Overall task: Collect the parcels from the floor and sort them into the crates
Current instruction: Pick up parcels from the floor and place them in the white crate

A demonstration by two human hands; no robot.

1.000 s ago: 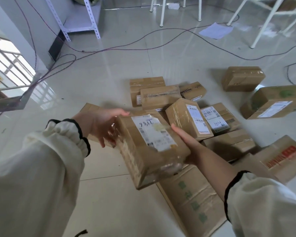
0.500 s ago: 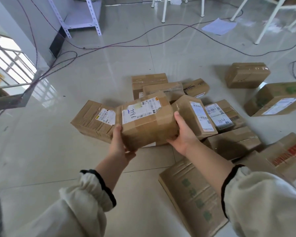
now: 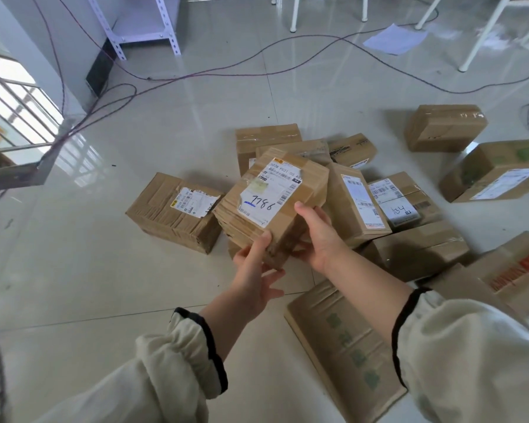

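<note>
I see a pale tiled floor [image 3: 104, 285] with a heap of brown cardboard parcels [image 3: 416, 248] at centre and right. One parcel [image 3: 313, 181] is held tilted above the heap's near left edge. The right hand [image 3: 318, 236] grips its right side, thumb on top and fingers curled beneath. The left hand [image 3: 254, 279] pinches its near corner, other fingers splayed below. Its white label [image 3: 269, 193] reads 1786.
</note>
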